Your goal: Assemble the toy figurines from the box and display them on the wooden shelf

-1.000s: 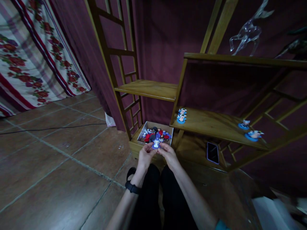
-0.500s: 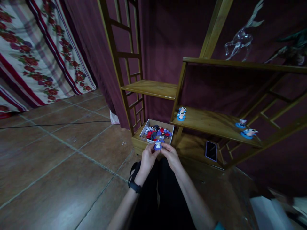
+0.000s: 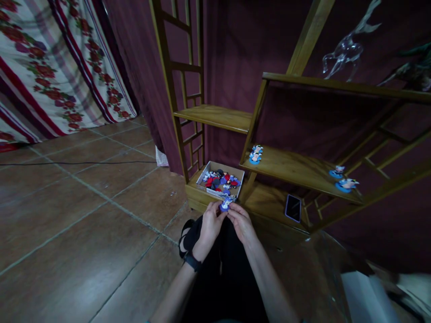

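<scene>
A small white-and-purple figurine (image 3: 226,204) on a purple base is pinched between my two hands, just in front of the box. My left hand (image 3: 211,220) grips it from the left, fingers closed on the base. From the right, the fingertips of my right hand (image 3: 241,221) hold its other side. Behind it, an open cardboard box (image 3: 206,191) on the low wooden ledge holds several figurines in red, purple, black and white. Blue-based figurines (image 3: 255,157) stand at the left end of the middle shelf, and others (image 3: 346,184) at its right end.
The wooden shelf unit (image 3: 296,168) rises ahead of my knees. A phone or tablet (image 3: 293,208) lies on its lower board. A clear deer ornament (image 3: 345,51) stands on the upper shelf. A dark cable (image 3: 84,163) crosses the tiled floor at left.
The figurine has turned and tilted between my fingers, and both hands still hold it. The view has shifted slightly.
</scene>
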`<control>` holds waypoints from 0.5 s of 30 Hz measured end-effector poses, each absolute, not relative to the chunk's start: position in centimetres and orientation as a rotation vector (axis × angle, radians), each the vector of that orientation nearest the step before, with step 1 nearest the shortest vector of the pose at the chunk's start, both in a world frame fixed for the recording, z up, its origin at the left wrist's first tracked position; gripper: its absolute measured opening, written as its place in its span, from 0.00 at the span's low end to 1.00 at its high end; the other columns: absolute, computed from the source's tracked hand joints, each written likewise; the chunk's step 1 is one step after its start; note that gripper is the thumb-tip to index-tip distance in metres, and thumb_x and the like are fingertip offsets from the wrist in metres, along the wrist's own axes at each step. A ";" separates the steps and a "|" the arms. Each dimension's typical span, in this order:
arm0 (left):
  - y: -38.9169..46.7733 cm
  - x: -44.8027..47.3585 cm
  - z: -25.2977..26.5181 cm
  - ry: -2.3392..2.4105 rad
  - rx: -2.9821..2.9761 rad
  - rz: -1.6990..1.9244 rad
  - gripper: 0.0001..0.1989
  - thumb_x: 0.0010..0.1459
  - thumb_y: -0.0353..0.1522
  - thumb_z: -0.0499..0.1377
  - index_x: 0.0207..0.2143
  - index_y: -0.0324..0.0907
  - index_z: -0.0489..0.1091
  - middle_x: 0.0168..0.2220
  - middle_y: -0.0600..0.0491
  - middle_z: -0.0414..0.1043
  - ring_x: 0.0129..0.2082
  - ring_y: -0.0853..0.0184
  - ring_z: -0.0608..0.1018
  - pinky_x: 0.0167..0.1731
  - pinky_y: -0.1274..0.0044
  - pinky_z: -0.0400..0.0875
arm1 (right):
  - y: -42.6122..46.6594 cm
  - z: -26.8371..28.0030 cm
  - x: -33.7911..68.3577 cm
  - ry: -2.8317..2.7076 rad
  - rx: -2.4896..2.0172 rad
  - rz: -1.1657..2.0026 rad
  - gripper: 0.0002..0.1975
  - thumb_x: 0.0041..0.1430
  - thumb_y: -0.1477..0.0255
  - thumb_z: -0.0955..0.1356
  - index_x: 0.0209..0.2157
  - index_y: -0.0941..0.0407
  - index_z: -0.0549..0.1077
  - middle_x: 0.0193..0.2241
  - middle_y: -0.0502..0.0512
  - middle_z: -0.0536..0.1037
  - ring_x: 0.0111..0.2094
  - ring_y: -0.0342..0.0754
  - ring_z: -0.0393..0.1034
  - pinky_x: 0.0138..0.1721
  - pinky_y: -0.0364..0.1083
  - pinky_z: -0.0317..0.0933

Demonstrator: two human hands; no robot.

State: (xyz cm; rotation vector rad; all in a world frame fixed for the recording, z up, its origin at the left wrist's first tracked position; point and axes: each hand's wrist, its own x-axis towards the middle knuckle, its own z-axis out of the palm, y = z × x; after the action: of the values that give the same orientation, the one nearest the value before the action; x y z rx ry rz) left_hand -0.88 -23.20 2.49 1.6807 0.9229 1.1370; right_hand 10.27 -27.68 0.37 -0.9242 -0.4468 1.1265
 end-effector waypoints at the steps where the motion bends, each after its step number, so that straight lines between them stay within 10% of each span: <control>1: -23.4 -0.8 2.5 0.925 1.699 1.134 0.14 0.46 0.31 0.63 0.39 0.44 0.74 0.36 0.49 0.71 0.38 0.61 0.73 0.42 0.71 0.66 | -27.9 0.5 10.3 -0.449 -0.919 1.121 0.13 0.41 0.72 0.73 0.34 0.56 0.75 0.37 0.54 0.78 0.41 0.49 0.71 0.47 0.49 0.62; 15: -22.4 1.3 1.6 0.846 1.411 0.967 0.22 0.37 0.36 0.68 0.37 0.39 0.72 0.32 0.49 0.77 0.32 0.62 0.77 0.36 0.72 0.71 | -29.5 2.4 11.5 -0.483 -0.968 0.971 0.17 0.41 0.66 0.74 0.35 0.56 0.75 0.36 0.55 0.78 0.39 0.50 0.71 0.42 0.50 0.64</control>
State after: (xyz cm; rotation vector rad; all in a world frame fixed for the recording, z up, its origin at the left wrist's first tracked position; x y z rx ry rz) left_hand 1.28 -22.41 1.56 1.4106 0.8459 0.9667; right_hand 11.46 -29.46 2.40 -0.9684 -0.4834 0.9713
